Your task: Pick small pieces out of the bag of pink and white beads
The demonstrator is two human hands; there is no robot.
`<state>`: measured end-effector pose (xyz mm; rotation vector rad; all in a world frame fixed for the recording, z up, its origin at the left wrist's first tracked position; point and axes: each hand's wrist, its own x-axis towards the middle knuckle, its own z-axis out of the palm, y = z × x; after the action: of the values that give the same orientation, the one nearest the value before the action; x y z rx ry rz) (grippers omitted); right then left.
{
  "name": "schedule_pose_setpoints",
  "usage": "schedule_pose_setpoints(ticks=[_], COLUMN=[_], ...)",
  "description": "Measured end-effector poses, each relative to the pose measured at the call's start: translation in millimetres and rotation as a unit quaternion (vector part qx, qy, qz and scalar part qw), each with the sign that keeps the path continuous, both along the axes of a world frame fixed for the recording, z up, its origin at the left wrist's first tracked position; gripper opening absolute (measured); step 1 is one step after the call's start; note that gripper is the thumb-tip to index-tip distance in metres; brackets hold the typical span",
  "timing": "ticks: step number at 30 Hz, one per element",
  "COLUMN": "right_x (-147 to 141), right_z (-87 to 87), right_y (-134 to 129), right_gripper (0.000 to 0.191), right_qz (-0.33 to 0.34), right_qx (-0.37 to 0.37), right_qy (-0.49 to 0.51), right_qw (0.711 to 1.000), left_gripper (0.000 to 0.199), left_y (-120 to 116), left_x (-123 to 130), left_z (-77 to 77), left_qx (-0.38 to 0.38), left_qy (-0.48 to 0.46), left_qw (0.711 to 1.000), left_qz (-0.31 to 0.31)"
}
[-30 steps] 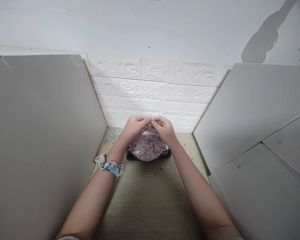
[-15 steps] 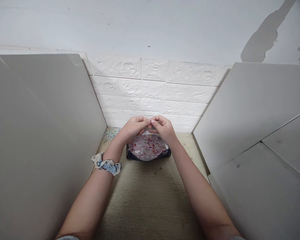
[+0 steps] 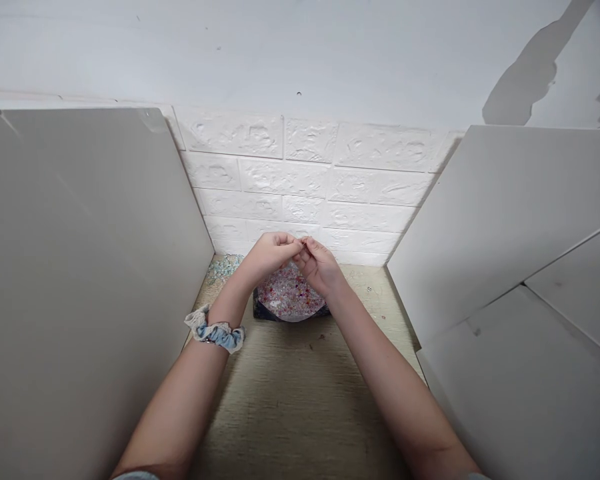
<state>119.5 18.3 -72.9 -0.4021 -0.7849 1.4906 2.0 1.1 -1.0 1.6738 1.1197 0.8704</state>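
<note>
- The fingers (image 3: 294,247) of the left hand (image 3: 270,255) are pinched narrow, tips drawn together against those of the right hand (image 3: 317,265); whatever tiny thing sits between them is too small to make out.
- The right hand's fingers are likewise curled in close, meeting the left's just above the bag of beads (image 3: 287,299) (whether they grip a bead or a thread cannot be told).
- The bag of beads lies open on the desk (image 3: 290,400), directly under both hands, its dark rim showing at the near edge and a heap of pink, red and clear beads filling it.
- The right hand covers the bag's right part; the left hand hangs over its far left corner.
- A blue and cream scrunchie (image 3: 216,331) rings the left wrist, to the left of the bag and nearer the person.
- A small scatter of pale greenish beads (image 3: 223,268) lies on the desk left of the bag, by the left grey panel (image 3: 80,280).
- Behind the bag rises a white brick-pattern wall (image 3: 300,180); another grey panel (image 3: 505,227) stands well to the bag's right.
</note>
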Motion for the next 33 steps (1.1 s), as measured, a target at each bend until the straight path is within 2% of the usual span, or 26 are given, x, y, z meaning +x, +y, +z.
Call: schedule_pose_setpoints(ticks=[7,14,25,33], right_x=[0.3,1.5,1.9,0.6], right_z=[-0.4,-1.7,1.9,4.0], right_y=[-0.1,0.4,-1.9,-2.9], right_gripper=[0.007,0.010,0.022,0.017], right_qz=[0.012,0.019,-0.015,-0.033], right_qx=[-0.013,0.018,0.022,0.011], right_qy=[0.025,0.005,-0.045,-0.059], right_qw=[1.000,1.000,0.999,0.998], left_gripper=[0.017,0.018,0.024,0.024], left_y=[0.4,1.4,3.5,3.4], left_x=[-0.2,-0.5,-1.1,-2.0], left_z=[0.2,-0.8,-3.0,-3.5], left_qx=[-0.009,-0.014,-0.012,-0.009], left_qy=[-0.007,-0.013,-0.010,-0.002], left_qw=[1.000,1.000,1.000,1.000], left_qz=[0.011,0.015,0.026,0.025])
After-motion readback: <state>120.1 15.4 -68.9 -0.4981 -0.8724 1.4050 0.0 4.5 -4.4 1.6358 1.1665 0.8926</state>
